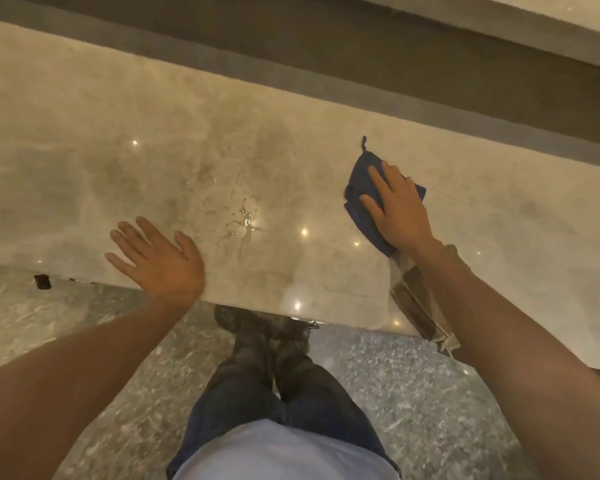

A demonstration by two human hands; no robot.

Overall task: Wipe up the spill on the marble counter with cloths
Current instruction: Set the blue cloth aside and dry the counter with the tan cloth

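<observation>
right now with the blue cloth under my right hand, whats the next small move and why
Probably slide the right hand, flat on the blue cloth, leftward to the spill. The droplets lie untouched on the marble counter, apart from the cloth, between both hands. The left hand is open and empty at the counter's near edge.

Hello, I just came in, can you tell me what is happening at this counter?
A person stands at a marble counter with a small puddle of spilled liquid on it. The right hand lies flat on a folded blue cloth, to the right of the spill and apart from it. The left hand is open and empty near the counter's front edge. A second, brownish cloth lies under the right forearm. The puddle is not yet wiped.
</observation>
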